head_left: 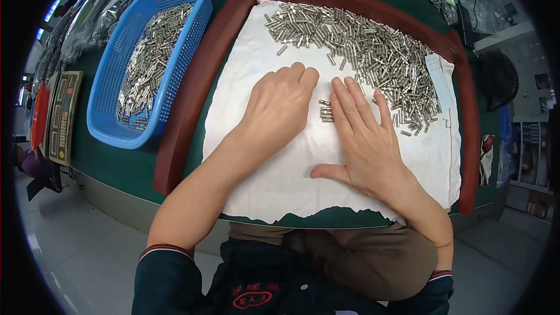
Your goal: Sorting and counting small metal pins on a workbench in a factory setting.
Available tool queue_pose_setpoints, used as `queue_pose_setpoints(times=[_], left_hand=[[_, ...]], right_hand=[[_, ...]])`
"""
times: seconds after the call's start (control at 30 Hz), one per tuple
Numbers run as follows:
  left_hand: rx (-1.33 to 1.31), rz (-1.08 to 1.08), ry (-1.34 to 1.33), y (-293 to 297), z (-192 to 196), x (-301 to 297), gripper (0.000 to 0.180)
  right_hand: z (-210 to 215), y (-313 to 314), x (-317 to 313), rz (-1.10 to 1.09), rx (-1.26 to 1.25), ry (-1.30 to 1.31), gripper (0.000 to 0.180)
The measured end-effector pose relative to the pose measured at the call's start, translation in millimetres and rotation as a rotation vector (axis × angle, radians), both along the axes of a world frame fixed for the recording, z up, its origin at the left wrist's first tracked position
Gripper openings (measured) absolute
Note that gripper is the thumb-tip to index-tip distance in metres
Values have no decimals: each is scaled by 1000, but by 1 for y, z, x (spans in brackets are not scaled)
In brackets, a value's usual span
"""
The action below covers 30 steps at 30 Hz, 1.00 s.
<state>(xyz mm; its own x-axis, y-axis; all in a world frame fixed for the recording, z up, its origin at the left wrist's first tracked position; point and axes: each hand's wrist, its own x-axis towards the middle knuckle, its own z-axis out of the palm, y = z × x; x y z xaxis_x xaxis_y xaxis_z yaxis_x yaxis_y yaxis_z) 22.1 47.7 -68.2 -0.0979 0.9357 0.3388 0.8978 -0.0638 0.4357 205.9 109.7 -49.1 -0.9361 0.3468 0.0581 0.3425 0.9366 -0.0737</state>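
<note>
A large heap of small shiny metal cylinders (373, 44) lies across the far and right part of a white cloth (262, 192). My right hand (367, 140) rests flat on the cloth with its fingers stretched out and the thumb spread to the left. Its fingertips reach the near edge of the heap. A short row of several metal cylinders (326, 111) shows beside its index finger. Left of that row, my left hand (280, 99) is closed, knuckles up and fingers curled under. Whatever those fingers may hold is hidden beneath the hand.
Dark red wooden bars (198, 87) frame the cloth at the left, back and right. A blue perforated basket (125, 134) with more metal cylinders stands at the left on the green table (116, 169). A pale blue paper strip (438, 81) lies right of the heap.
</note>
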Motion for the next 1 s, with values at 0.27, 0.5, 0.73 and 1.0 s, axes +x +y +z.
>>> queue_pose_setpoints(times=[0.27,0.5,0.73,1.0], left_hand=[[22,-62,-28,-1,-2,-2,25],[64,-248,-30,0,1,0,18],[57,-268,-79,0,2,0,19],[82,-193,-77,1,2,0,18]], right_hand=[[13,-6,2,-5,4,23,90],[6,10,8,-84,12,306,21],[-1,12,4,-59,-32,377,12],[-2,6,-2,-67,-50,413,24]])
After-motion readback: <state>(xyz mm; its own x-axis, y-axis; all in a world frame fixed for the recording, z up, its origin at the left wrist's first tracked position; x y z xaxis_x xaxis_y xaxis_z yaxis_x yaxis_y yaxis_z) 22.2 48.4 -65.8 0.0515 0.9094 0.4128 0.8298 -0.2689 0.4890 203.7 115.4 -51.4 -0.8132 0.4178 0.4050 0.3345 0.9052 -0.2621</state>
